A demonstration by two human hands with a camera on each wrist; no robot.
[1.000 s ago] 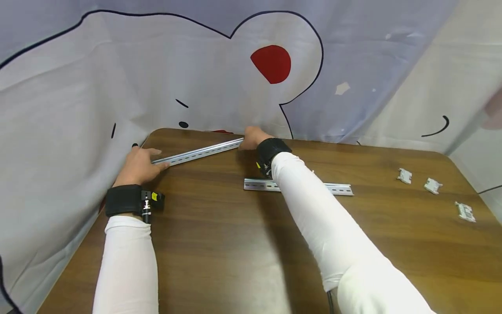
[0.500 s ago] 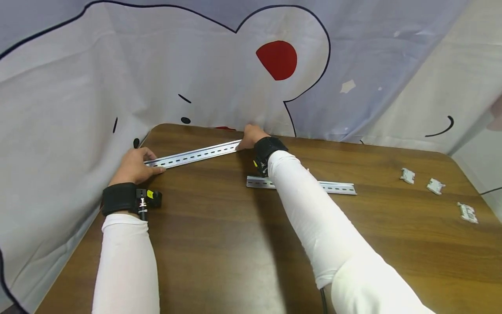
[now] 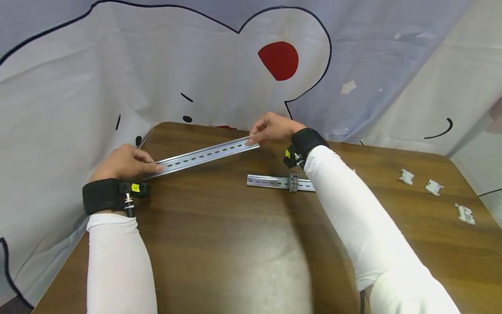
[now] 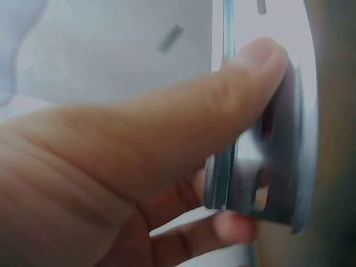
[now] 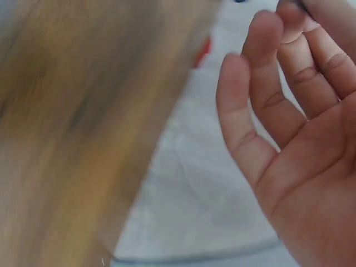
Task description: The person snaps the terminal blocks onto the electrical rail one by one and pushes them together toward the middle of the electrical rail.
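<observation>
A slotted metal DIN rail (image 3: 205, 155) slants across the back left, held between both hands. My left hand (image 3: 122, 162) pinches its left end. In the left wrist view, the thumb lies over the slotted face of the DIN rail (image 4: 281, 183) and fingers show behind it. My right hand (image 3: 274, 127) pinches the other end between thumb and fingers. In the right wrist view, the remaining fingers of the right hand (image 5: 300, 122) are loosely bent, and the rail is out of sight.
A second DIN rail (image 3: 266, 181) lies mid-table, with a small grey block (image 3: 293, 181) across it; the right sleeve hides its right part. Three pale plastic pieces (image 3: 406, 176) lie at the right of the wooden table (image 3: 219, 244). A printed curtain (image 3: 149, 78) hangs behind.
The held rail has shifted right and is tilted up more toward the camera. My right hand has moved right, uncovering the grey block on the second rail. My left hand has slid slightly left.
</observation>
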